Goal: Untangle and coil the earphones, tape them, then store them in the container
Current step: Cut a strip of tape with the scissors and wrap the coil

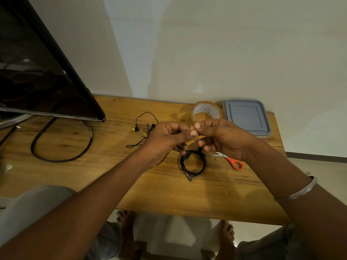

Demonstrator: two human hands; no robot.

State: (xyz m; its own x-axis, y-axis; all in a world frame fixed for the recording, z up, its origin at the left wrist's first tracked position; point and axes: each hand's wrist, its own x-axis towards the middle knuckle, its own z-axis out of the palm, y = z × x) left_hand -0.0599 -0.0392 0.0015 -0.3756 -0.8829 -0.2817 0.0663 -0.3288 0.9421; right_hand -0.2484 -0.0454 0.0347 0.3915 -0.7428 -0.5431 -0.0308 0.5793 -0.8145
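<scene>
**Taping step: strip held above the coil**

A short strip of tape (189, 142) is pinched between the left hand (167, 139) and the right hand (223, 139), with the thumbs set close together. Both grips are narrow and closed on the strip. Just below, the coiled black earphones (192, 163) are seen over the counter (169, 194); whether the right fingers touch the coil cannot be told. Scissors (233, 163) lie beside the coil. The tape roll (206, 111) and the lidded container (247, 117) stand beyond the hands, and a yellow-tipped pair (145, 128) lies loose at the left. Taping is judged to be in hand. Next, the strip must be wrapped round the gathered loops without the loops being let spring apart.
</scene>
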